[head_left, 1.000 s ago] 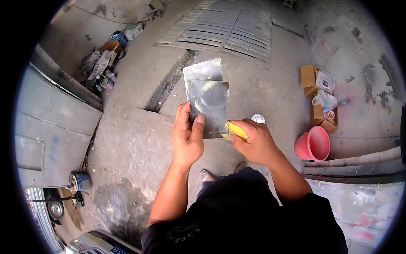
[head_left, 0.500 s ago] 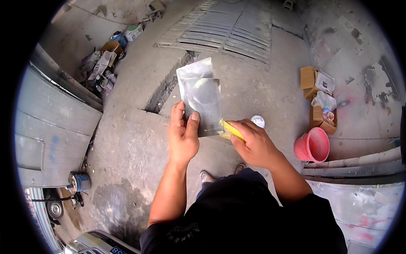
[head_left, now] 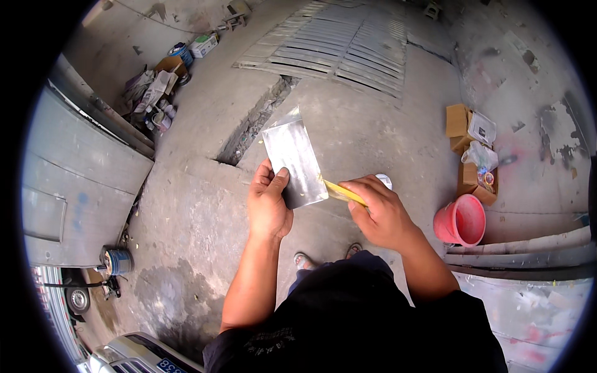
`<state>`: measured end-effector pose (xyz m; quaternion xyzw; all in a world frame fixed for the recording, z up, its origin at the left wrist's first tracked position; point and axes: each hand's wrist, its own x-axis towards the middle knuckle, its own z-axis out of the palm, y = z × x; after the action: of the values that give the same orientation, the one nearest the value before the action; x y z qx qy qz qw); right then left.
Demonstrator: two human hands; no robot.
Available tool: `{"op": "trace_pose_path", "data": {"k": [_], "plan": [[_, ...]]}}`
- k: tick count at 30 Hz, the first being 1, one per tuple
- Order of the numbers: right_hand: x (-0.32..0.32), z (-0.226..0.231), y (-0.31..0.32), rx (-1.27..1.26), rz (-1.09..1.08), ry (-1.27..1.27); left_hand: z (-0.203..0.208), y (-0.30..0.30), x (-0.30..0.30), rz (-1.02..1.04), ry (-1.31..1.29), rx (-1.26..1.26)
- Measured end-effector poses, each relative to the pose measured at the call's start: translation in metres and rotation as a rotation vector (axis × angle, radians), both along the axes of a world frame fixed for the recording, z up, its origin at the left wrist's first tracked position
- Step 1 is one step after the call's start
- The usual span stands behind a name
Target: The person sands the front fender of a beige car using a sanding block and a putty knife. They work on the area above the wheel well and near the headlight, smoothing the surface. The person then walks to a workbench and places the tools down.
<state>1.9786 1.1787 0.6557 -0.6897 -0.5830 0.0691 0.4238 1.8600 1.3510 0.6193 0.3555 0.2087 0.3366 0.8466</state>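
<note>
My left hand is closed on a thin, shiny metal plate, thumb on its face and fingers along its left edge. The corner of another sheet shows beyond the plate's far edge; how the two are joined is hidden. In my right hand is a flat yellow spreader, pinched between thumb and fingers. Its tip reaches the plate's right edge near the lower corner. Pale yellow residue clings around that tip.
A white round lid or can lies on the concrete floor, partly behind my right hand. On the right are a pink bucket and cardboard boxes. A rubble-filled trench cuts the floor ahead; a vehicle stands lower left.
The metal plate has tilted and turned, its far end leaning left and its face now catching bright light. Less of the sheet behind it shows. The spreader has shifted slightly right and lies flatter.
</note>
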Motion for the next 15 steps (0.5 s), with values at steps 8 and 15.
{"op": "trace_pose_path", "data": {"k": [8, 15], "plan": [[0.005, 0.002, -0.002, -0.022, 0.02, -0.03, 0.002, -0.001, 0.002, 0.021, 0.013, 0.183], [0.007, 0.007, -0.001, -0.037, 0.005, -0.068, 0.007, 0.003, 0.003, 0.052, 0.041, 0.262]]}}
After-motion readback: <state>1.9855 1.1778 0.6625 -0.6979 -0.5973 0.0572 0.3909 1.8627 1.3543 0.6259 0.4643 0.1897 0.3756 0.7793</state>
